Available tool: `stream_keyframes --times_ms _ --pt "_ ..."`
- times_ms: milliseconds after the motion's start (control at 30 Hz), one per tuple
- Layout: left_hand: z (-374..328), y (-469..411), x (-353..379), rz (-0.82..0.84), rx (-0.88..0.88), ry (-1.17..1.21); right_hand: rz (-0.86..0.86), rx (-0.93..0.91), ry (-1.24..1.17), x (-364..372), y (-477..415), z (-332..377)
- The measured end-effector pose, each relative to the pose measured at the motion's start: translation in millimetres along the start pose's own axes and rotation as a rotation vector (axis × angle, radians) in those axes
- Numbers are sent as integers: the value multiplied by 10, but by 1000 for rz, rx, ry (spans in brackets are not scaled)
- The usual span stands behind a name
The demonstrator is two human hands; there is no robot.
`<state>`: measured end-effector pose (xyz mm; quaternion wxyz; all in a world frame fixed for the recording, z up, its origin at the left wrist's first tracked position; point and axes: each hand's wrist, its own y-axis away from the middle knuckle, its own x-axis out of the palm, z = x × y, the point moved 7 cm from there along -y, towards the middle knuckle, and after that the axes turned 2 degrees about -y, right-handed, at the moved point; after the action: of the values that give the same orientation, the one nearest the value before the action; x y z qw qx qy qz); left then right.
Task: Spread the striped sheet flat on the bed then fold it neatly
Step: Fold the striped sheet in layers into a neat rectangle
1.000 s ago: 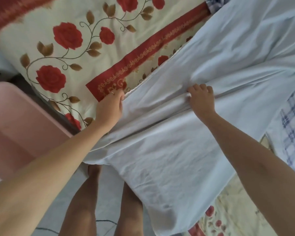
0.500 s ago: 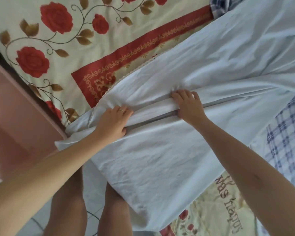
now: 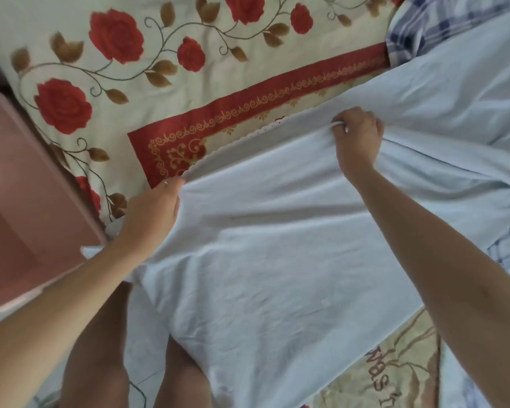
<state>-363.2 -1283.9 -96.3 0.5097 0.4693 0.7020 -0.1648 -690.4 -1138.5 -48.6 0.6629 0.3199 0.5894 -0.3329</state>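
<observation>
The fingers (image 3: 340, 125) of the right hand (image 3: 358, 139) are curled shut around a bunched ridge of the sheet (image 3: 277, 260), with a loop of cloth showing over the knuckles. The fingers (image 3: 175, 184) of the left hand (image 3: 153, 213) are closed on the same edge lower down and to the left, pinching it where the cloth meets the bedspread; a ring shows on one finger.

Change since half a second ago: both hands then lay close together, pressed on a fold line near the middle of the cloth. They now stand well apart, and the edge between them is drawn into a taut, straight line with a shadowed gap beneath it, so this section is lifted clear of the bed.

The sheet is pale blue-white (no stripes can be made out in this view). It lies across the floral bedspread (image 3: 159, 83), runs up to the right past the checked cloth (image 3: 415, 28), and hangs over the near side of the bed in front of the person's legs (image 3: 100, 348). A pink container (image 3: 27, 187) stands beside the bed at left.

Judgement: the hands have moved from pressing to tensioning, which suits either flattening or carrying the edge over for a fold. The portion at upper right shows creases and the near portion hangs off the bed, so spreading appears unfinished.
</observation>
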Motion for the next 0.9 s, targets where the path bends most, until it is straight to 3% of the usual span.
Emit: stream_keyframes --times_ms 167,367,467,633,900 --pt "162 -87 77 -49 -123 13 100 -19 35 319 -311 128" --pt "198 -128 209 -156 -108 -58 261 50 -47 697 -370 54" --pt "171 -74 200 -172 1 -78 215 -11 -98 653 -189 56" --pt "276 -94 90 -237 -35 20 61 34 -190 435 -275 146" --pt "373 -275 114 -232 7 -59 122 55 -107 651 -534 247"
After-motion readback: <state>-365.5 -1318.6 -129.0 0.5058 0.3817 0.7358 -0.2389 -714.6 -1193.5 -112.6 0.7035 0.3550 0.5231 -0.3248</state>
